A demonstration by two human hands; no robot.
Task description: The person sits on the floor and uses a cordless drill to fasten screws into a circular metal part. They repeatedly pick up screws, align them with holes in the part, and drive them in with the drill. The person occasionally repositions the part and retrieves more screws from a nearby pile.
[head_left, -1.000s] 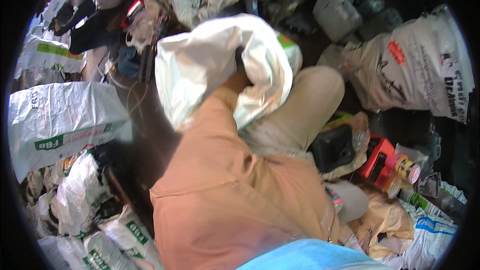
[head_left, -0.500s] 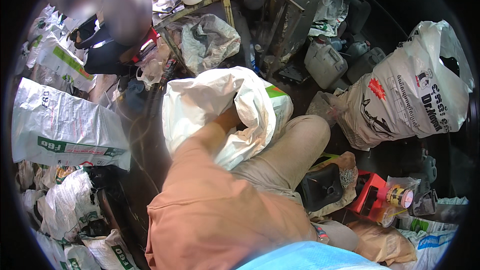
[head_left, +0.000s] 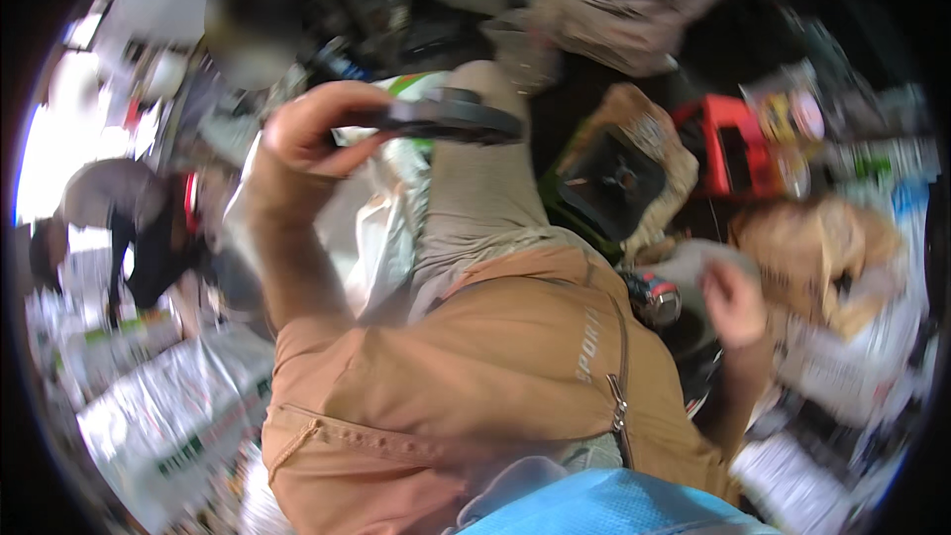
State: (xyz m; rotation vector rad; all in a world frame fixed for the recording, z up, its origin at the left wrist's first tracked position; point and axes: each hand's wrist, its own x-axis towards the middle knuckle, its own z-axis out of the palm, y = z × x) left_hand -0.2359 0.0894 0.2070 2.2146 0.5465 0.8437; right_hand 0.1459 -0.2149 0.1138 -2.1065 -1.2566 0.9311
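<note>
Your left hand (head_left: 302, 134) grips a flat black object (head_left: 451, 119); keep those fingers clamped. Right hand (head_left: 735, 302), at four o'clock, looks loosely curled, empty.

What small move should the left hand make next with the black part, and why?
Probably lower it toward the white bag. The left hand holds the flat black part raised above the bag and knee, while the right hand is empty and off to the side.

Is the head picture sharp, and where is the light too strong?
Head view: motion blur softens everything, the left hand and its dark flat object included; the left rim is blown out white; fisheye bending and black corners frame the scene; the right hand is blurred too.
</note>
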